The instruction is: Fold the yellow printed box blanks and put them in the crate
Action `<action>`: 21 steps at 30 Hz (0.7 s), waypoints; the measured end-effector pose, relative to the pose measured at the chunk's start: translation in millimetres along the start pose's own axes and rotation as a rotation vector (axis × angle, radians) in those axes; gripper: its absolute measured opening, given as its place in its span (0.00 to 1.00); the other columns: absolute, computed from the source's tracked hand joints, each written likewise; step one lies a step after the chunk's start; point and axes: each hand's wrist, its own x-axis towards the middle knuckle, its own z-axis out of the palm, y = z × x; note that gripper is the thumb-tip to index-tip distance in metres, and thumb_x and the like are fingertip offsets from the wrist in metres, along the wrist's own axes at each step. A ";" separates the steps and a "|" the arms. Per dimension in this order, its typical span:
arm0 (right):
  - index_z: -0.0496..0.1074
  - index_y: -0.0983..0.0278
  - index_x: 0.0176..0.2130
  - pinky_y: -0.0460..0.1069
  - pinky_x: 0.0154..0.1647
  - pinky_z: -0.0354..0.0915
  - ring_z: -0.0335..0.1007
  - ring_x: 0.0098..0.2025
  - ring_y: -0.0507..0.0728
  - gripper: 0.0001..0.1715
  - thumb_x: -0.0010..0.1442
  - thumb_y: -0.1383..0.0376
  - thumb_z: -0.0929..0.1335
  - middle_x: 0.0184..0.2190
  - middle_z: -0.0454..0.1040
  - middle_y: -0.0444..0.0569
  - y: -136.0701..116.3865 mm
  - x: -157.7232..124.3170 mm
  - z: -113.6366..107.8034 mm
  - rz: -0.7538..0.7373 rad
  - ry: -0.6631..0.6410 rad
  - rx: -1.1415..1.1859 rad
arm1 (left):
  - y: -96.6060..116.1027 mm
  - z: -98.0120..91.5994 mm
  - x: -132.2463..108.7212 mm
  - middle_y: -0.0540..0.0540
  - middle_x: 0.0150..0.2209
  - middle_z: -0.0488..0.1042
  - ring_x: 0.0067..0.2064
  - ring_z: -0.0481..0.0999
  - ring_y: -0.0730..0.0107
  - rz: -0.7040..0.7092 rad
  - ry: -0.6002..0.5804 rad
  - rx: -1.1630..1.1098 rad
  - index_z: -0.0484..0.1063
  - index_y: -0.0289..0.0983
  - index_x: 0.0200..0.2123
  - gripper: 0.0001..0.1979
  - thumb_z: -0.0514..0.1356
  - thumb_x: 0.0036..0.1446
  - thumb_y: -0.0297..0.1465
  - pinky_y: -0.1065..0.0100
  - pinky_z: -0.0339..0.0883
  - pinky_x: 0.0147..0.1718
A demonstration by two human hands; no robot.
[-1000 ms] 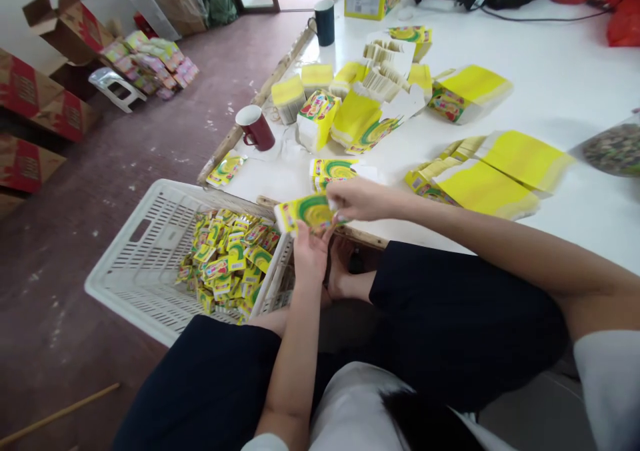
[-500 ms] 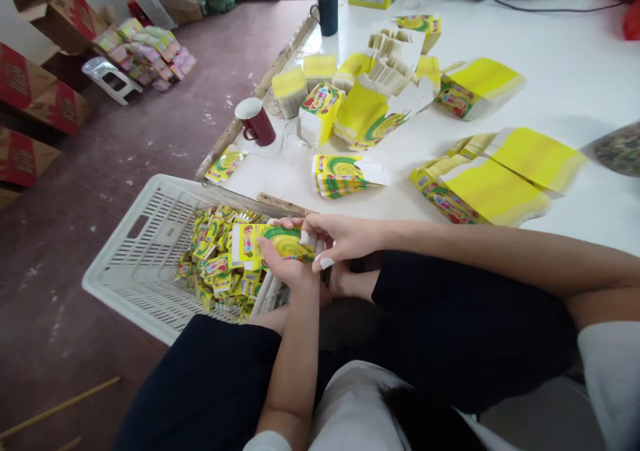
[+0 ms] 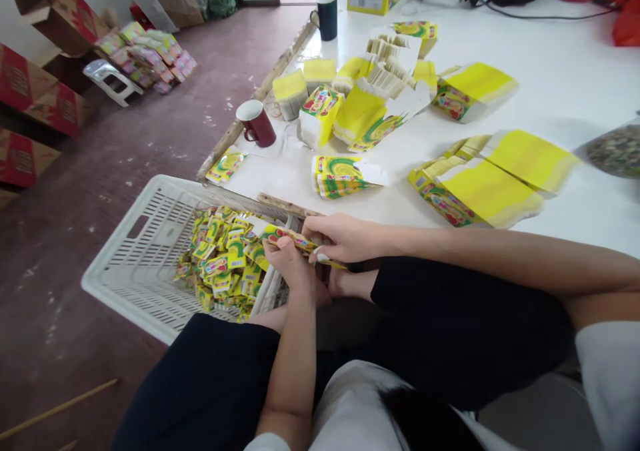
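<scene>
Between my two hands is a small yellow and green printed carton (image 3: 290,237), seen edge-on, with a white flap sticking out at its left end. My left hand (image 3: 291,262) is closed around its left part, thumb on the narrow side. Fingers of my right hand (image 3: 340,237) pinch its right end; part of them is hidden. Just left of the hands stands a white plastic basket (image 3: 117,267) with many small yellow cartons (image 3: 225,257) piled in it. On the table beyond lies a stack of flattened cartons (image 3: 340,176).
The white table (image 3: 565,84) bears yellow boxes (image 3: 490,177), bundles of cardboard pieces (image 3: 290,91), a maroon mug (image 3: 256,124) and a dark blue mug (image 3: 327,16). Its rough wooden edge runs behind the basket. Red cartons (image 3: 40,97) and a white stool (image 3: 113,81) stand on the floor.
The carton has turned from its broad face showing to its narrow edge showing. Both hands stay on it, and the left fingers have shifted around it.
</scene>
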 end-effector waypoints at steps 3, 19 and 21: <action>0.67 0.63 0.34 0.47 0.34 0.55 0.63 0.33 0.53 0.07 0.58 0.73 0.68 0.29 0.69 0.44 6.0 5.2 -3.8 -0.006 0.102 -0.132 | 3.1 2.8 3.4 0.53 0.30 0.73 0.35 0.77 0.70 0.024 0.015 0.030 0.69 0.38 0.31 0.24 0.70 0.50 0.51 0.67 0.71 0.41; 0.67 0.59 0.58 0.62 0.68 0.54 0.60 0.61 0.60 0.17 0.72 0.65 0.61 0.55 0.70 0.52 16.1 -5.0 -24.6 -0.500 0.437 -0.753 | 36.9 -17.8 9.0 0.42 0.49 0.75 0.53 0.78 0.56 0.044 -0.637 0.703 0.65 0.38 0.53 0.32 0.73 0.50 0.41 0.58 0.72 0.53; 0.62 0.65 0.64 0.66 0.66 0.57 0.59 0.64 0.67 0.29 0.68 0.57 0.66 0.60 0.66 0.60 18.9 -3.8 -24.8 -0.282 0.500 -0.493 | 30.9 -14.6 2.4 0.42 0.48 0.74 0.50 0.78 0.56 0.123 -0.516 0.738 0.63 0.37 0.53 0.34 0.74 0.47 0.40 0.58 0.73 0.51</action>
